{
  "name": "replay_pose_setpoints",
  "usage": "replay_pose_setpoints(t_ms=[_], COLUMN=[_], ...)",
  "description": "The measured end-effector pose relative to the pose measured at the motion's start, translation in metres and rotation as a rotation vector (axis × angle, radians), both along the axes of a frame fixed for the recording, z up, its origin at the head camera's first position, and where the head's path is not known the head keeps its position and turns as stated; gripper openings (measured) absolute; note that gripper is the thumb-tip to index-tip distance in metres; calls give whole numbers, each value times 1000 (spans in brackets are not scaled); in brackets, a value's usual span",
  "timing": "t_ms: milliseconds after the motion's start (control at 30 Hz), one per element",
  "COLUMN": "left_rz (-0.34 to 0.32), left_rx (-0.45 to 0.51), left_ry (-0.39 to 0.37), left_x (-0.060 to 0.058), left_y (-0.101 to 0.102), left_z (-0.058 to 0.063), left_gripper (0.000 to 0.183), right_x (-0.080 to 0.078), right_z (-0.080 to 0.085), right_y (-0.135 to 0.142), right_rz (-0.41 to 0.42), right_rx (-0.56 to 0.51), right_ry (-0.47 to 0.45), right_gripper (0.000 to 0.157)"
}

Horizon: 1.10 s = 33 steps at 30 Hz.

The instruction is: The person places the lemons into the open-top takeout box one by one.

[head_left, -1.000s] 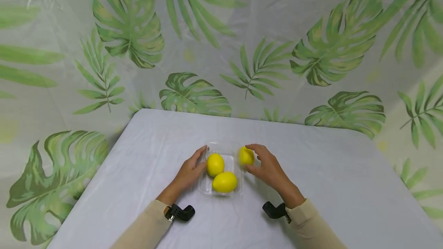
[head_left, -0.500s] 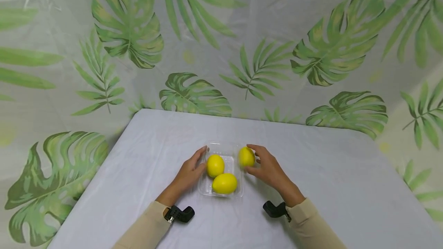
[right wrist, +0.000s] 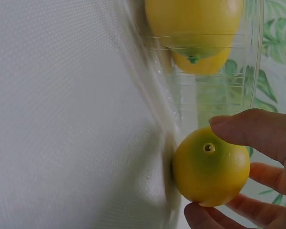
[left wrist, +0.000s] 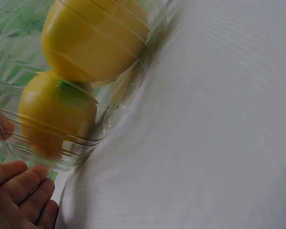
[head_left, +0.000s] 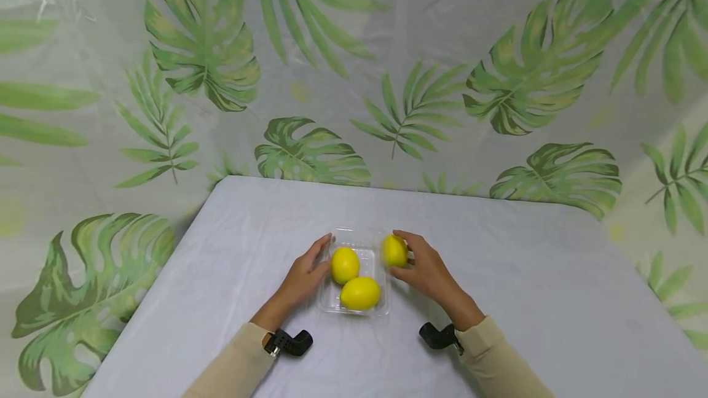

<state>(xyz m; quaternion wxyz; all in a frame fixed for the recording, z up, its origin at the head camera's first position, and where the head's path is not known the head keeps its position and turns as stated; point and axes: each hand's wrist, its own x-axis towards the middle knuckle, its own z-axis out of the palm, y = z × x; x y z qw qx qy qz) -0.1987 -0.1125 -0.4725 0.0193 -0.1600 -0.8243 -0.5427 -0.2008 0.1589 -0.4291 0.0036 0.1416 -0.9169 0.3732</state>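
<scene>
A clear plastic container (head_left: 381, 307) stands on the table with two yellow lemons inside: one lemon (head_left: 345, 265) at its left and another lemon (head_left: 360, 293) nearer its front. My left hand (head_left: 301, 272) rests against the container's left side, its fingers fairly straight along the outer wall and the thumb near the rim. A third lemon (right wrist: 210, 167) sits outside, by the container's right side. My right hand (head_left: 431, 268) grips it, thumb on the upper side and fingertips curled round the lower side, as the right wrist view shows.
A white cloth (head_left: 265, 220) covers the table. Behind it hangs a pale backdrop (head_left: 332, 97) printed with green leaves. A black wrist camera (head_left: 293, 343) sits on the left wrist, and another black camera (head_left: 437, 335) on the right.
Almost nothing differs. Both hands and the lemons keep their places, with only a slight shift of the whole head view.
</scene>
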Motion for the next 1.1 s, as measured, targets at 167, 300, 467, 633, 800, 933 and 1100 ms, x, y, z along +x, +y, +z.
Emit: replay_pose_setpoints(t_ms=[167,300,467,633,800,933,1100], left_rz=[4,1,1,3,3,10,3], left_rx=[-5,-10,-21,-15,-19,-14,-12], left_ry=[13,7,4,9,2,3,-2], left_x=[-1,-1,-1,0,0,0,0], left_y=[1,1,2,1,0,-1,-1], left_z=[-1,-1,-1,-1,0,0,1], left_gripper=[54,55,55,55,55,55,55], right_x=[-1,-1,-2,-2,-3,-4,-4], right_z=[-1,-2,-2,-2,-4,-5,-7], right_y=[0,0,0,0,-1,-2,-1], right_rz=[13,11,-4,-7,-1,-8,-16], right_rx=[0,17,30,24,13,17,19], right_ry=[21,29,10,20,46,49,61], right_gripper=[72,71,71,70,69,68,67])
